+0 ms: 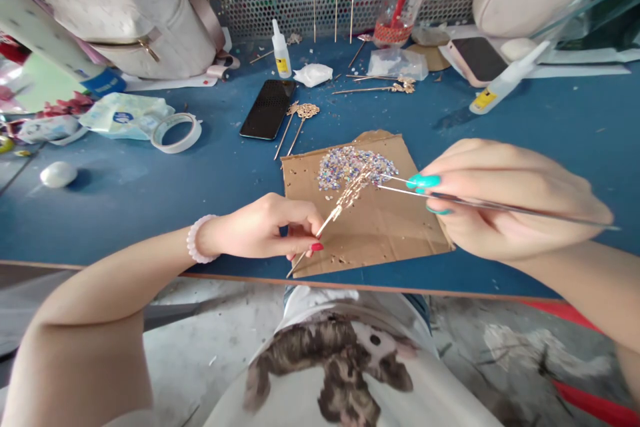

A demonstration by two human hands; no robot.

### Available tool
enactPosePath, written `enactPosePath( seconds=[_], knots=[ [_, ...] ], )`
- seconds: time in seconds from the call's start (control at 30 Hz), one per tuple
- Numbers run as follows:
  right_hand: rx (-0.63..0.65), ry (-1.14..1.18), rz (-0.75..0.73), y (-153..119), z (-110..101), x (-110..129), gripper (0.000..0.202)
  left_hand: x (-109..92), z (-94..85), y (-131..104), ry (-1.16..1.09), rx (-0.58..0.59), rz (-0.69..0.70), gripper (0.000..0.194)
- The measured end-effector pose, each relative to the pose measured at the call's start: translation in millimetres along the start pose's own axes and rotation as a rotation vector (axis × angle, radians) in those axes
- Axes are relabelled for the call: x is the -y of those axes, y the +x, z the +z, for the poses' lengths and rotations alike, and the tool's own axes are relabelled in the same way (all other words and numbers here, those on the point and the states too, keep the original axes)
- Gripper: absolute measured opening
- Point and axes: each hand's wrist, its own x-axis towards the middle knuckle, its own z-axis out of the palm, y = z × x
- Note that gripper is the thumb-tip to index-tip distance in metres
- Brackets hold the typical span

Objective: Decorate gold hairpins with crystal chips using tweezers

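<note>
My left hand [273, 227] pinches the stem of a gold metal hairpin [347, 199], which slants up to the right over a piece of cardboard [380, 227]. A heap of small multicoloured rhinestones [340, 165] lies on the upper part of the cardboard, partly behind the hairpin's ornate end. My right hand [515, 200] is closed round thin metal tweezers [465, 201]. Their two tips are apart, close to the hairpin's head and the right edge of the heap. Whether a stone sits between the tips is too small to tell.
Behind the cardboard lie a black phone [267, 109], more gold hairpins [303, 112] and a glue bottle [281, 53]. At left are a tape roll [177, 133] and a white ball [59, 175]. A second glue bottle [507, 83] and a pink-edged phone [479, 60] lie back right.
</note>
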Motion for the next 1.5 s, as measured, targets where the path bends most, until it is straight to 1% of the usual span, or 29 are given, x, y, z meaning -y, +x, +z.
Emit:
enactPosePath(
  seconds=[0.1,0.27,0.37,0.43,0.6,0.73,0.83,0.9,1.03,1.23,1.33,1.43,1.5],
  knots=[
    [-0.003,0.011,-0.020,-0.9,-0.5,-2.6,0.028,0.1,0.1,-0.1,0.003,0.003,-0.009,0.008],
    [0.010,0.008,0.004,-3.4,-2.7,-3.5,0.041,-0.4,0.4,0.2,0.009,-0.004,-0.004,0.008],
    [0.011,0.012,-0.006,-3.1,-3.5,-3.0,0.049,-0.4,0.2,0.2,0.014,-0.005,0.001,0.008],
    [0.019,0.001,-0.006,-2.4,-3.7,-2.5,0.047,-0.3,0.1,0.1,0.023,-0.006,0.003,0.007],
    [0.012,0.001,-0.010,-3.6,-3.0,-2.5,0.029,0.1,0.2,0.0,0.029,-0.012,0.008,0.007],
    [0.005,0.003,-0.007,-6.0,-2.3,-3.6,0.024,0.0,0.2,-0.1,0.018,-0.005,0.004,0.007],
    [0.000,0.013,0.004,-5.9,-2.2,-4.0,0.024,0.0,0.0,-0.3,0.011,0.006,-0.018,0.008],
    [-0.023,0.039,0.043,-5.1,-2.3,-3.7,0.026,-0.1,-0.2,-0.4,0.011,0.008,-0.033,0.009],
    [-0.059,0.047,0.185,-3.8,-1.8,-1.6,0.028,-0.2,-0.6,-0.3,0.023,0.011,-0.025,0.008],
    [-0.086,0.047,0.280,-4.3,0.0,2.5,0.020,0.3,-0.6,-0.2,0.047,-0.002,0.025,0.006],
    [-0.133,0.047,0.411,-6.0,1.5,4.5,0.016,0.8,-0.7,-0.3,0.056,-0.006,0.034,0.007],
    [-0.226,0.161,0.517,-6.6,4.0,5.2,0.015,1.1,-1.1,-0.5,0.081,-0.024,0.050,0.006],
    [-0.250,0.264,0.572,-5.7,5.5,5.2,0.014,0.9,-1.4,-0.4,0.088,-0.034,0.051,0.006]
  ],
)
